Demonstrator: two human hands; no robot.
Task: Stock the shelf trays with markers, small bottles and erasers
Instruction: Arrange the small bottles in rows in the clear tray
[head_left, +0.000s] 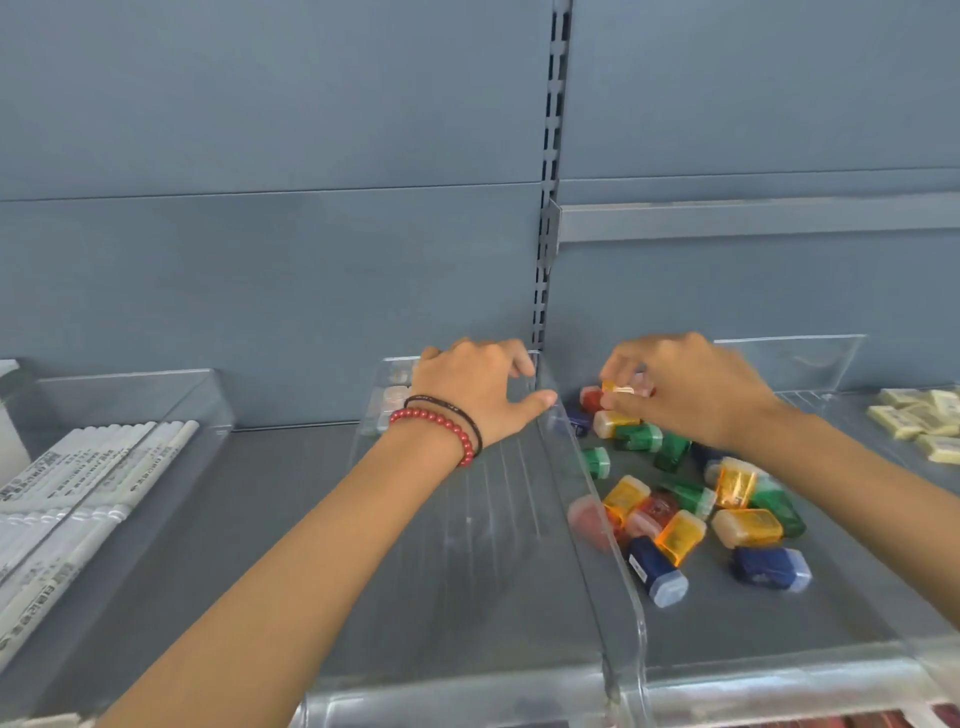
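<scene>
Clear tray wall (587, 499) is standing between the hands: left hand (478, 387) is spreading wide, thumb touching it; right hand (691, 389) is pinching an orange bottle (618, 388) above the bottle pile (675, 519), erasers (924, 421) lying to its right.

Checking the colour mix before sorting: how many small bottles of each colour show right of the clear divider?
Orange bottles: 6
Green bottles: 5
Blue bottles: 4
Red bottles: 3
Total: 18 visible; the right hand may hide more.
</scene>
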